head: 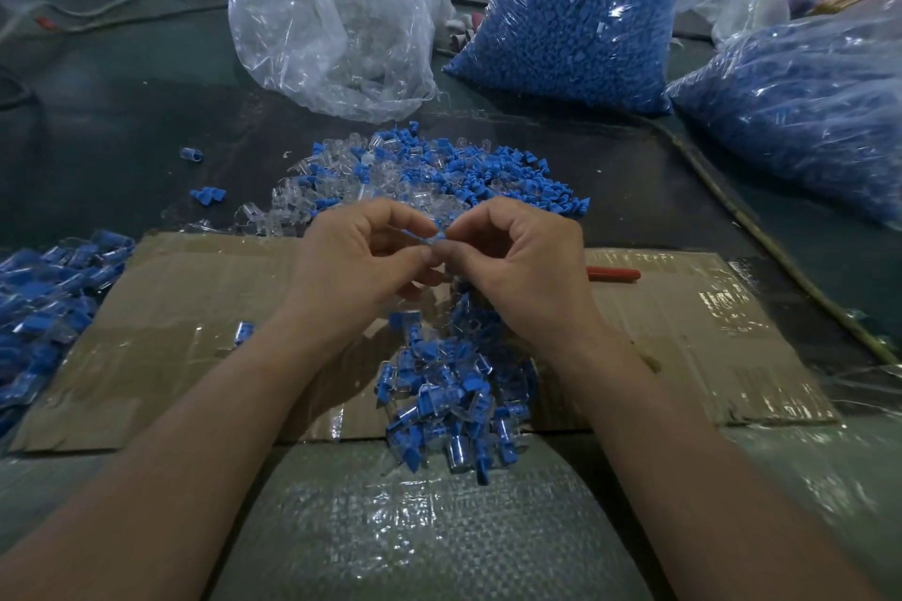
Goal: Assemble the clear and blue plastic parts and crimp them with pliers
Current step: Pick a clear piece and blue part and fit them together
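Left hand [361, 254]: fingers curled in, thumb and forefinger pinching one end of a small blue part [429, 239]. Right hand [517, 268]: curled the same way and pinching the other end, so the fingertips of both hands meet above the cardboard sheet [195, 347]. I cannot tell whether a clear shell is already on the blue part, because the fingers cover it. Step in hand, as I judge it: seating blue into clear. To do it well I would hold the two pieces in line, push straight rather than at a slant, and feel for a full seat before reaching for the tool, since a half-seated pair would likely crimp crooked. Toward the near edge of the surface [122, 112]: a heap of joined pieces [454, 395], blue inside clear, spilling from the cardboard onto a woven sack [415, 517]. On the cardboard, just beside the right hand toward the right edge: a red handle [614, 274], which I take for the pliers; its head is hidden behind the hand. Mid-surface, beyond the hands: loose parts [429, 171], clear and blue mixed. Left edge: a second heap [44, 303] of blue-and-clear pieces. Far edge: a clear bag [337, 20], contents pale and indistinct, and a blue-filled bag [576, 15]. Toward the far right corner: a further blue bag [800, 103].
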A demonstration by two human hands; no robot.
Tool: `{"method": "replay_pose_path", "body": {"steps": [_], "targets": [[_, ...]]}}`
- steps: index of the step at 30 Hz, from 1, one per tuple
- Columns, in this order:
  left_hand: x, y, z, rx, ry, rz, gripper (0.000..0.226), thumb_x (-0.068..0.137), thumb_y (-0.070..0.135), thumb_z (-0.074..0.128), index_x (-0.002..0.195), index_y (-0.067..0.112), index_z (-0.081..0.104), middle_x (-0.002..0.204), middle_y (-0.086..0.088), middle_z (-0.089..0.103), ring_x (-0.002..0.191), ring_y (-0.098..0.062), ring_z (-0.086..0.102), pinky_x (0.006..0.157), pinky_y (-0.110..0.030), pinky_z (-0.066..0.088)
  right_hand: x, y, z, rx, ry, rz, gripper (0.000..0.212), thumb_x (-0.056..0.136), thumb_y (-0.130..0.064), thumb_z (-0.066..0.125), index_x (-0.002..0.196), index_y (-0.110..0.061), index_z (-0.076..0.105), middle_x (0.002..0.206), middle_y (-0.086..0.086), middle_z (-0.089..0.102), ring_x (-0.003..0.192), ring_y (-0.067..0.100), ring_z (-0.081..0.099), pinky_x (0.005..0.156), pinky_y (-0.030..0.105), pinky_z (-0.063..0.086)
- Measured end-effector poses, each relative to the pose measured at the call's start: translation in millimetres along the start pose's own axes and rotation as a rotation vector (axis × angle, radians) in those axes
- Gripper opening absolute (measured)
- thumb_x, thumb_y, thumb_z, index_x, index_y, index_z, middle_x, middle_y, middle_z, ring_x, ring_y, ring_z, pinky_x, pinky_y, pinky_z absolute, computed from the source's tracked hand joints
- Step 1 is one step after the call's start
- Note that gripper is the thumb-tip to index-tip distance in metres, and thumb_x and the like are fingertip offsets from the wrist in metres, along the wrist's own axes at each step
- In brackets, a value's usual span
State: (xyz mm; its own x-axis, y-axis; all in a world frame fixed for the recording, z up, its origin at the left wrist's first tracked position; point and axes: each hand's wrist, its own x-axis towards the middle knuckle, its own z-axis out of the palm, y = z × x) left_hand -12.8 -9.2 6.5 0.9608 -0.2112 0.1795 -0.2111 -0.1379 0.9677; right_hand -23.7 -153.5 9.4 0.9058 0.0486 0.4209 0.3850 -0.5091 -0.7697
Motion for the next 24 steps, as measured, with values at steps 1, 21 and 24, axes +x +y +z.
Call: {"method": "replay_pose_path", "body": {"steps": [1,21,24], "targets": [[-0.1,-0.2,-0.2,-0.001,0.003,0.004,0.016,0.077,0.002,0.065,0.079,0.018,0.061,0.067,0.004,0.071,0.058,-0.009,0.067,0.054,-0.016,0.053,-0.2,-0.5,-0.2,0.015,-0.015,0.010,0.010,0.074,-0.013,0.075,0.079,-0.012,0.067,0.069,-0.011,0.062,0.065,0.005,0.061,0.060,0.015,0.051],[1.8,1.5,-7.5,-0.308,-0.035,-0.120,0.016,0.061,0.012,0.065,0.075,0.005,0.060,0.054,-0.004,0.064,0.043,-0.012,0.058,0.042,-0.018,0.048,-2.6,-1.7,-6.3,0.268,-0.190,-0.018,0.036,0.073,0.001,0.070,0.103,-0.018,0.063,0.092,-0.004,0.067,0.087,0.010,0.067,0.080,0.023,0.053],[3.1,1.0,-9.2,-0.323,-0.066,-0.152,0.019,0.057,0.014,0.065,0.073,0.006,0.061,0.054,-0.005,0.064,0.043,-0.013,0.058,0.041,-0.017,0.046,-3.2,-0.3,-6.1,0.252,-0.160,-0.047,0.033,0.073,-0.001,0.070,0.103,-0.015,0.064,0.089,-0.003,0.068,0.085,0.009,0.067,0.079,0.023,0.054]]}}
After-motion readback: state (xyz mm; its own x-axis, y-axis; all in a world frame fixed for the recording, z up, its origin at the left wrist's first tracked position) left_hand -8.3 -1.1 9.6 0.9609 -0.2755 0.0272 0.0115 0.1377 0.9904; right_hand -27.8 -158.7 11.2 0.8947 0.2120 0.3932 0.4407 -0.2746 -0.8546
